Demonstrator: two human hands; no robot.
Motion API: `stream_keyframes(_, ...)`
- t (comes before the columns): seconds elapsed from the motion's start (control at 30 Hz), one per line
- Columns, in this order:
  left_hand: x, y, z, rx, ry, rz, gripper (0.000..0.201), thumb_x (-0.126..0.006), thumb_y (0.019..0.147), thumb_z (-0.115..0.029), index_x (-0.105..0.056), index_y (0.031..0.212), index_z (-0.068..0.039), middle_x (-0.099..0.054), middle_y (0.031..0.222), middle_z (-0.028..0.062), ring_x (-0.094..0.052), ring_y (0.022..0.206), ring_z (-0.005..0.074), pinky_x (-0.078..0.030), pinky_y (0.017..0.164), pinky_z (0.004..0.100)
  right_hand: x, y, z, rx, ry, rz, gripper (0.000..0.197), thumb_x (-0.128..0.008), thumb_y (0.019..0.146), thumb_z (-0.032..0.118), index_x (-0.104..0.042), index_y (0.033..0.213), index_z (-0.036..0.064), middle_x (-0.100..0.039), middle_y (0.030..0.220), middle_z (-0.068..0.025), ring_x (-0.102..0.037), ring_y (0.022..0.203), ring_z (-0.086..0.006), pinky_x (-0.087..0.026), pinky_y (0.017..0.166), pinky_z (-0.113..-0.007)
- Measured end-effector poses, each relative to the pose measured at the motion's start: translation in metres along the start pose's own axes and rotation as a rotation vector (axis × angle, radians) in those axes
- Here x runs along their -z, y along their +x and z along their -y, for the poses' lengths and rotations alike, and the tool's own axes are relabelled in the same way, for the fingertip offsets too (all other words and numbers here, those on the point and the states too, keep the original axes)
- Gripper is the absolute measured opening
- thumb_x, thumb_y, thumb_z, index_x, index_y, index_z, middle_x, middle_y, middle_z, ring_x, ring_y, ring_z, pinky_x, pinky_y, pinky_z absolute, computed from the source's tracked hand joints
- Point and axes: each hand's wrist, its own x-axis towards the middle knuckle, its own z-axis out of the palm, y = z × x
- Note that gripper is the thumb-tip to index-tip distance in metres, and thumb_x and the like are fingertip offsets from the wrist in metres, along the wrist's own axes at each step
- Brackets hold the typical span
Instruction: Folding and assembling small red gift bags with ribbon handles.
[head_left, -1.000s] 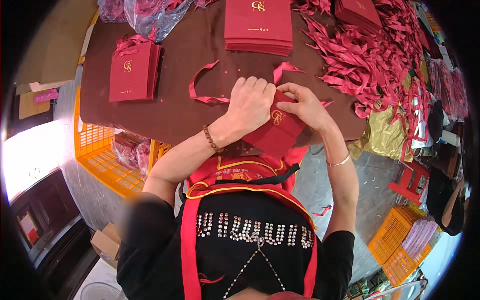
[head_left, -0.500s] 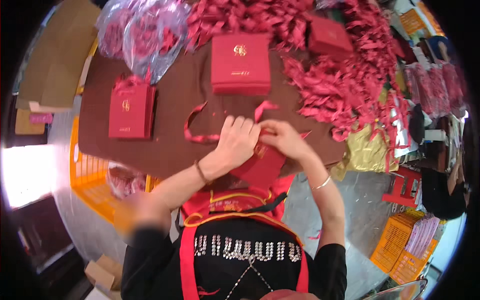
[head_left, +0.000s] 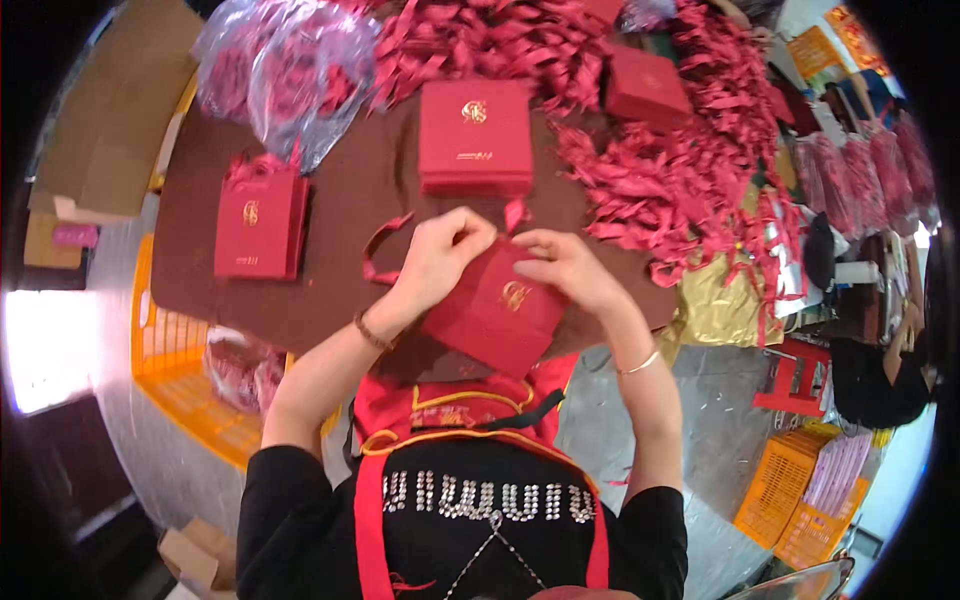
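A small red paper gift bag with a gold emblem lies tilted near the table's front edge. At its top edge my left hand is closed in a pinch; exactly what lies between the fingertips is partly hidden. My right hand grips the upper right edge, thumb on the bag's face and fingers curled over the top. A red ribbon curves out to the left of my left hand. Another short ribbon end sticks up just beyond the bag's top edge.
On the brown-covered table stand a stack of flat red bags and, at left, finished-looking bags with ribbon handles. Heaped red ribbons fill the right and far side, beside another bag stack. Clear plastic sacks lie far left.
The bag has turned to show more of its face, and its emblem is uncovered. My hands have moved apart along its top edge, the left one up and to the left.
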Motion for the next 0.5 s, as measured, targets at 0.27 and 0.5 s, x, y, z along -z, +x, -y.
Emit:
stream_keyframes(0.27, 0.005, -0.013, -0.002, -0.101, 0.121, -0.048, 0.008, -0.063, 0.08, -0.009, -0.064, 0.085, -0.003, -0.059, 0.079, 0.0097, -0.058, 0.075, 0.0218, -0.045, 0.068, 0.031, -0.007, -0.005, 0.014, -0.141, 0.129, 0.04, 0.031, -0.061, 0.083, 0.005, -0.055, 0.113, -0.0011, -0.063, 0.099, -0.0037, -0.059, 0.087, -0.008, -0.048, 0.079, -0.022)
stream_keyframes(0.5, 0.001, -0.024, 0.008, -0.324, 0.485, -0.06, 0.006, -0.065, 0.078, -0.01, -0.06, 0.077, -0.005, -0.055, 0.073, 0.0074, -0.054, 0.07, 0.0253, -0.041, 0.062, 0.036, -0.014, -0.004, 0.012, -0.13, 0.073, 0.067, 0.031, -0.06, 0.083, 0.005, -0.055, 0.113, -0.0034, -0.062, 0.098, -0.0045, -0.058, 0.086, -0.0082, -0.047, 0.077, -0.022)
